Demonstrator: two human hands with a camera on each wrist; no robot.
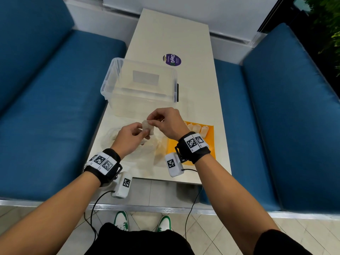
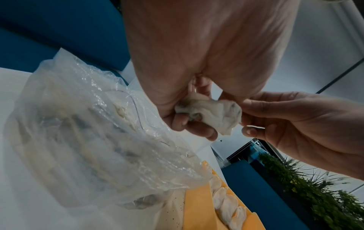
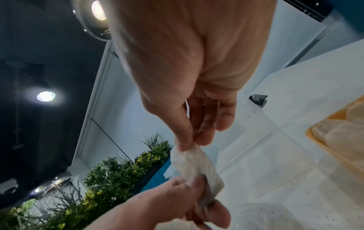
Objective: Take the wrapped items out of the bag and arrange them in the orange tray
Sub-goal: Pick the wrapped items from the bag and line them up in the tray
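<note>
Bench (image 1: 171,34) between blue seats carries a clear plastic tub (image 1: 139,85) at the far end, a crumpled bag (image 2: 82,140) near left, an orange tray (image 1: 209,133) near right with wrapped pieces (image 1: 197,128); above the bag, left hand (image 1: 131,137) and right hand (image 1: 165,122) each pinch one wrapped item (image 1: 148,127), both grips narrow

A long cream table (image 1: 171,34) runs away from the viewer between blue benches. At its near edge a crumpled clear plastic bag (image 1: 145,151) lies on the left, just beside an orange tray (image 1: 210,131) on the right. Farther along stands a clear plastic tub (image 1: 117,70), and beyond it a round purple sticker (image 1: 172,60) lies flat on the tabletop.
</note>
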